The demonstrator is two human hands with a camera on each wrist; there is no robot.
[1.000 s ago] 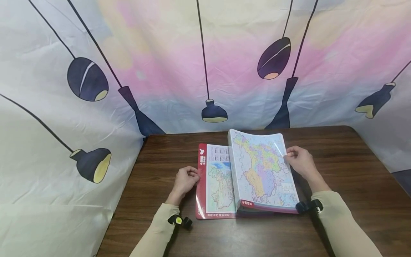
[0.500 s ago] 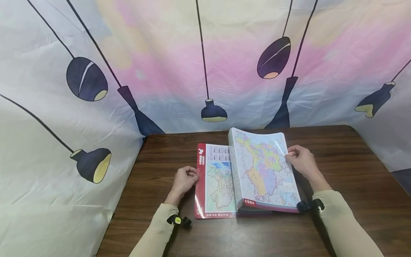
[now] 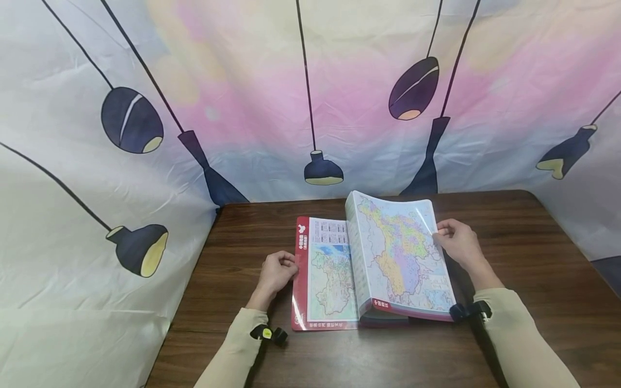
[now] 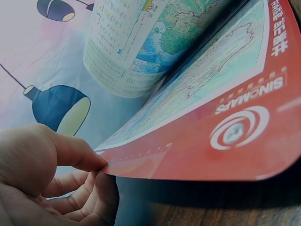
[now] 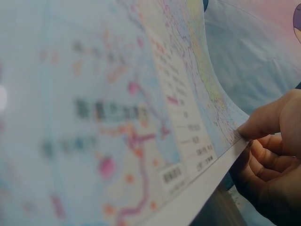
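A large glossy atlas with a red-bordered cover and coloured map pages lies open on the dark wooden table, near its middle, in front of a pastel fabric backdrop printed with dark hanging lamps. The person's left hand pinches the outer edge of the red cover between thumb and curled fingers; the left wrist view shows the thumb pressed on top of that edge and the cover raised a little off the wood. The right hand pinches the outer edge of a thick, bowed stack of map pages, thumb over and fingers under, as the right wrist view shows. Compared with a second ago, the stack stands slightly higher and curves more, its near corner has crept toward the table's front edge, and the left hand has shifted a little nearer the person. The change is small, so the turning of the pages appears to be only just under way.
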